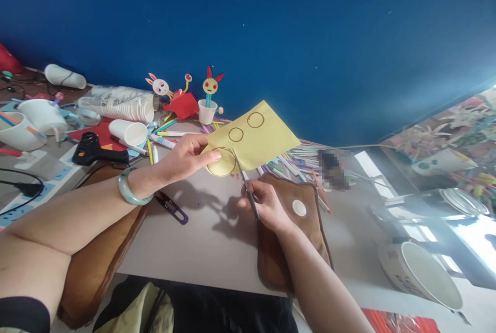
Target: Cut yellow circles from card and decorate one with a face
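A sheet of yellow paper (267,139) with several circles drawn on it is pinched in my left hand (189,156), thumb on top beside the lowest, largest circle. My right hand (267,202) is closed round a pair of dark-handled scissors (248,192). The scissor blades meet the paper at the right edge of that large circle, which looks partly cut round. Purple thread snips (172,208) lie on the table below my left wrist. Under my right forearm is a brown cushion (277,255) with a white disc (298,208) on it.
Paper-puppet cups, a rabbit (160,86) and a red-eared figure (210,86), stand by the blue wall. A black glue gun (96,151), paper cups (124,105) and a power strip (39,188) are at left. Coloured sticks (302,160) lie behind; a white bowl (420,273) stands right.
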{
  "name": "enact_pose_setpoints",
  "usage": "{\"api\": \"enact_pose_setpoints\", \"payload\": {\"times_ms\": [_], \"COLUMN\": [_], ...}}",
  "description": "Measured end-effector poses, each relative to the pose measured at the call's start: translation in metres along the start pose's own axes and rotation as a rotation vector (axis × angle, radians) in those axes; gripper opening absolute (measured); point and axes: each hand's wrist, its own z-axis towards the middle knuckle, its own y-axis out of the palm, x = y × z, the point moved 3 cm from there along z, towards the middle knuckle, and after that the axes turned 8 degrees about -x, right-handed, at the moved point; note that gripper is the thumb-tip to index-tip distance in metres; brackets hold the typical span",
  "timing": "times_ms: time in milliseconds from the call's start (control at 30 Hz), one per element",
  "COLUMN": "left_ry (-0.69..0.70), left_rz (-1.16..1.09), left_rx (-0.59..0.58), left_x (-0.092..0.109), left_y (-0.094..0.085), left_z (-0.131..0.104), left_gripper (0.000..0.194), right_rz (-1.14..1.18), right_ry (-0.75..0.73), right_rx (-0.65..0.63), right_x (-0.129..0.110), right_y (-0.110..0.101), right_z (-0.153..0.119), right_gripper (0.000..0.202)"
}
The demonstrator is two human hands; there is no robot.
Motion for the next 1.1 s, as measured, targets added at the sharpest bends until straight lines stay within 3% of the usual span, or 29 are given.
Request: {"api": "enact_pose_setpoints", "payload": {"times_ms": [467,1100], "left_ry": [-0.081,-0.100], "left_rz": [0.007,0.012], "left_rx": [-0.026,-0.010], "left_x": [0.0008,-0.0003], "left_y": [0.0024,0.0012], "left_z": [-0.0010,-0.0017], "left_gripper": [0.028,0.024], "right_rz": [-0.018,-0.020], "right_ry": [0.003,-0.010], "right_rx": [0.000,-0.003], "right_x": [-0.0010,-0.0023], "right_y": [0.0003,0.0003], "right_z": [-0.0004,-0.0012], "right_gripper": [0.054,0.056]}}
